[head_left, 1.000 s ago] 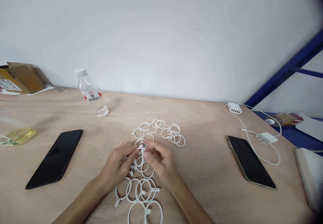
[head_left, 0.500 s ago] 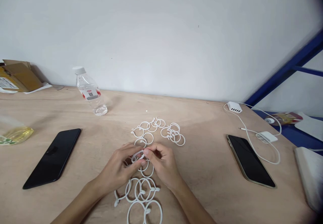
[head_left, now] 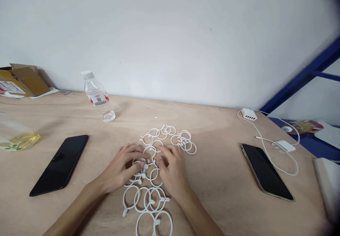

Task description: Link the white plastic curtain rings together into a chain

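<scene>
- head view: white rings (head_left: pixel 146 166) w/ small tabs are spread on the bench (head_left: pixel 212 151), btwn & around both hands, many overlapped.
- left hand (head_left: pixel 142 161): thumb & index held narrow at a ring; whether it's gripped can't be told. right hand (head_left: pixel 159 155): thumb & index held fairly wide, nothing seen gripped, index tip at or just over a ring.
- risk: neighbours could be dragged if one ring is lifted; cause: overlap, plus tabs liable to catch. whether any are linked can't be told.
- risk: near rings (head_left: pixel 152 202) could be shoved out of place; cause: they're laid btwn the forearms (head_left: pixel 79 207).
- risk: wrong ring could be pinched; cause: all look alike, & some are part hidden by fingers.
- containers: clear bottle (head_left: pixel 98 97) w/ white cap on, well apart from hands; clear liquid seen low in it, level hard to judge.
- left frame edge: see-through container (head_left: pixel 22 142), cut off, yellow liquid near its base.
- cardboard box (head_left: pixel 32 82): flaps raised, contents hidden.
- far right: capped bottle (head_left: pixel 305 126) on its side, past the bench; contents unclear.
</scene>
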Demonstrator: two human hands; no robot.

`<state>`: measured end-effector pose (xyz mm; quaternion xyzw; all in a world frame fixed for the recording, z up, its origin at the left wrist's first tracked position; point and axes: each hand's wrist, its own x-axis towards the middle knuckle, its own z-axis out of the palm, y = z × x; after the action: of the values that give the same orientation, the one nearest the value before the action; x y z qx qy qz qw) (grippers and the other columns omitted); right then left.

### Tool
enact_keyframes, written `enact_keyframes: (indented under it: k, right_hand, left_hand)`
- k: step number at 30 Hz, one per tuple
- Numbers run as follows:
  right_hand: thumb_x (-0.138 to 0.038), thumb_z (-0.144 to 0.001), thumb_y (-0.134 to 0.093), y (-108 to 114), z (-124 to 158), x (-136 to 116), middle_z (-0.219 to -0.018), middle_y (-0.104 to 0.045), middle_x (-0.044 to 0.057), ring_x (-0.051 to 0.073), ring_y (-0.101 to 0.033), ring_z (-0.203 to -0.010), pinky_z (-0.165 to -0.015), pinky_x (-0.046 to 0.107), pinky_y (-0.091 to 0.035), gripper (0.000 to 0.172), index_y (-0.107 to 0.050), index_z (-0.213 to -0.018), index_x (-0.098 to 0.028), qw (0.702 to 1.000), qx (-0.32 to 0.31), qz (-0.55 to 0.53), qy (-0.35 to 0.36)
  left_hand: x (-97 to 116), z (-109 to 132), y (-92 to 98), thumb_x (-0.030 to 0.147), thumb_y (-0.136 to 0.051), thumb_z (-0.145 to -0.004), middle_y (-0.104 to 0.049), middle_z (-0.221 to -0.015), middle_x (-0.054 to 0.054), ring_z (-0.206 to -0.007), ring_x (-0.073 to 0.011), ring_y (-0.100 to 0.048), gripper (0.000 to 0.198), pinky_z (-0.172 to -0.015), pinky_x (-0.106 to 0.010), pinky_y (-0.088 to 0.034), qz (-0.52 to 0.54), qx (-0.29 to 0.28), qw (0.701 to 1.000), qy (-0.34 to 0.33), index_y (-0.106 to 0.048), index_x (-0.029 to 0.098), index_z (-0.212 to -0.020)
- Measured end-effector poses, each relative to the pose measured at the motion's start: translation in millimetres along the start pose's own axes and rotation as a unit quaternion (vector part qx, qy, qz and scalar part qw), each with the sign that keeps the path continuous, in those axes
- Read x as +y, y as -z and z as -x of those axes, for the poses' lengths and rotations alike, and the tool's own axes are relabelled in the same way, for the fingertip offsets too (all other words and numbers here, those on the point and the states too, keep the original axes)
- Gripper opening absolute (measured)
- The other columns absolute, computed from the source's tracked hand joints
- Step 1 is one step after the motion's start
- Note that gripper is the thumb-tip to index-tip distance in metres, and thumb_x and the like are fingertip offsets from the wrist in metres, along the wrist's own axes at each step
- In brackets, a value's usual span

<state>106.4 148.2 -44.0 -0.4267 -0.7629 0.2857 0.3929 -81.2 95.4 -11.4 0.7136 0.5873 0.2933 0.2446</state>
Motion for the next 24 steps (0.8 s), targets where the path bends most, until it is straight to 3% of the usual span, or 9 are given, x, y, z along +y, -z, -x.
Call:
enact_keyframes:
  k: [3,6,8,13,19,24]
  right_hand:
    - [-0.004,-0.083,-0.050,-1,1,-2,-0.094,-0.054,0.008,0.025,-0.048,-0.095,-0.084,0.041,-0.042,0.040,-0.070,-0.109,-0.028,0.997,-0.035,0.065,0.034]
    - [-0.011,-0.087,-0.056,-2,1,-4,-0.093,-0.051,0.007,0.025,-0.047,-0.094,-0.084,0.041,-0.041,0.027,-0.073,-0.099,-0.029,0.995,-0.042,0.088,0.035]
    - [-0.013,-0.086,-0.059,-1,2,-5,-0.094,-0.051,0.007,0.025,-0.047,-0.094,-0.084,0.041,-0.041,0.024,-0.073,-0.097,-0.029,0.995,-0.047,0.085,0.029]
    - [-0.008,-0.082,-0.061,0,2,-7,-0.098,-0.051,0.007,0.024,-0.048,-0.097,-0.084,0.040,-0.041,0.037,-0.071,-0.107,-0.033,0.994,-0.063,0.071,0.052]
    - [-0.007,-0.078,-0.065,-2,2,-7,-0.094,-0.051,0.006,0.023,-0.049,-0.095,-0.084,0.039,-0.043,0.029,-0.076,-0.092,-0.030,0.998,-0.046,0.037,0.019]
    - [-0.012,-0.082,-0.061,-1,-2,-5,-0.086,-0.059,0.005,0.021,-0.054,-0.089,-0.080,0.035,-0.046,0.020,-0.075,-0.089,-0.024,0.997,-0.003,-0.075,-0.013]
  left_hand:
    - [2,-3,-4.0,0.034,-0.040,-0.095,-0.069,-0.091,-0.003,-0.092,-0.0212,-0.059,0.038,-0.089,-0.036,-0.041,0.011,0.036,0.999,0.016,-0.072,0.024,-0.076]
    - [1,-6,-8.4,0.033,-0.044,-0.093,-0.068,-0.086,-0.003,-0.088,-0.0204,-0.059,0.038,-0.085,-0.034,-0.043,0.010,0.065,0.998,0.024,-0.069,0.022,-0.067]
    - [-1,-7,-10.0,0.032,-0.049,-0.091,-0.069,-0.087,-0.004,-0.088,-0.0204,-0.060,0.032,-0.085,-0.033,-0.044,0.014,0.068,0.997,0.023,-0.070,0.021,-0.069]
    - [1,-7,-10.6,0.030,-0.051,-0.090,-0.071,-0.092,-0.005,-0.090,-0.0211,-0.063,0.025,-0.085,-0.034,-0.049,0.051,0.065,0.996,0.016,-0.073,0.021,-0.082]
    - [4,-5,-11.5,0.033,-0.050,-0.090,-0.071,-0.107,-0.007,-0.102,-0.0231,-0.064,0.025,-0.090,-0.036,-0.051,0.112,0.085,0.989,0.052,-0.072,0.021,-0.095]
    - [1,-2,-12.3,0.036,-0.048,-0.090,-0.069,-0.115,-0.008,-0.105,-0.0246,-0.065,0.030,-0.086,-0.037,-0.054,0.127,0.117,0.981,0.088,-0.067,0.021,-0.109]
